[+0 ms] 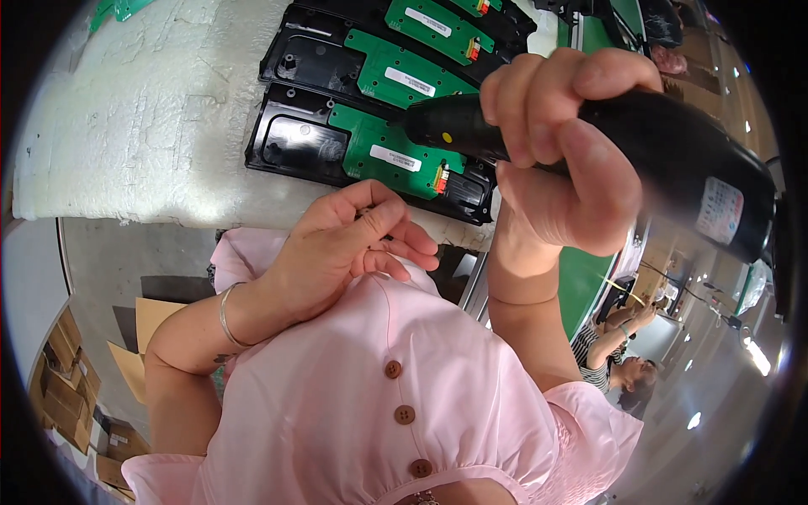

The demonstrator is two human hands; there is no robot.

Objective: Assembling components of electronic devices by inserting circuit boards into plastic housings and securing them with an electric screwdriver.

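A black handheld power tool (pixel 703 156) is slanting above a green circuit board (pixel 358 160), its bulky rear pointing right and wearing a pale label (pixel 720 209), its narrowing, yellow-dotted nose pointing left; contact at the tip is proving hard to tell. The board is lying face up inside a long black panel (pixel 273 167), showing a white strip label (pixel 396 158) and a red-and-yellow connector (pixel 442 178). The panel is tilting down toward the right, a glossy recess filling its left end. Below, small dark pieces (pixel 387 238) are being held, partly hidden.
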